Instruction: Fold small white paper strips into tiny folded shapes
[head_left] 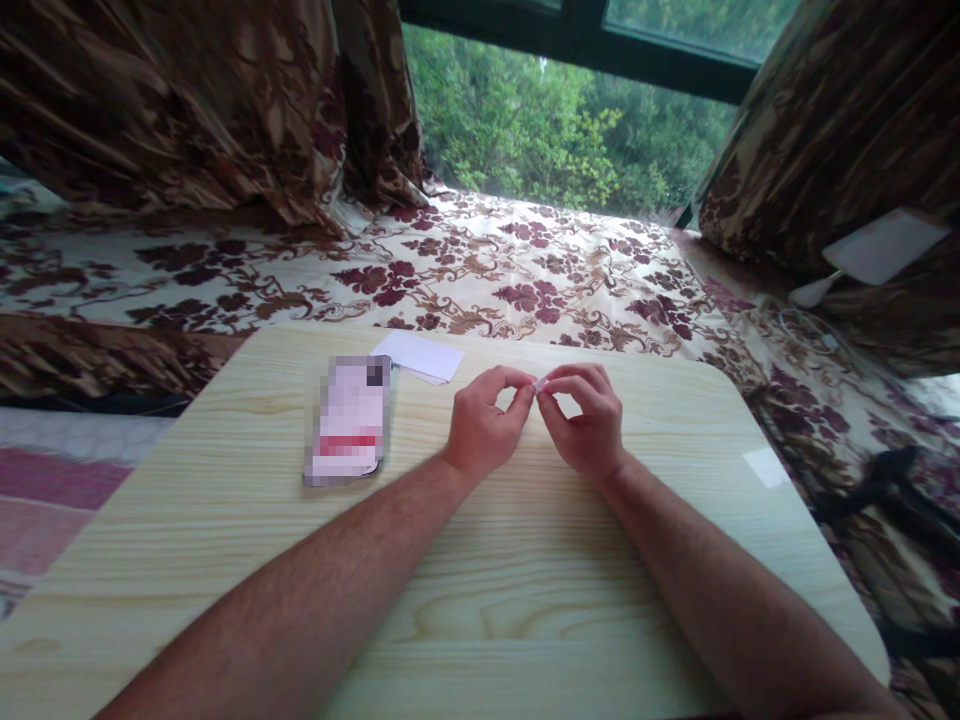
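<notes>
Above the middle of the pale wooden table (480, 600), my left hand (487, 415) and my right hand (585, 415) meet at the fingertips. Each has thumb and forefinger pinched together on a tiny whitish piece (539, 384), which looks like a bit of paper; most of it is hidden by the fingers. A phone (349, 415), partly blurred out, lies left of my left hand. Behind it rests a small stack of white paper (421, 357).
A small white slip (766, 467) lies near the table's right edge. Beyond the table spreads a floral cloth (525, 260) below a window. Patterned curtains (247, 110) hang on both sides. At the right stands a white lamp (885, 245).
</notes>
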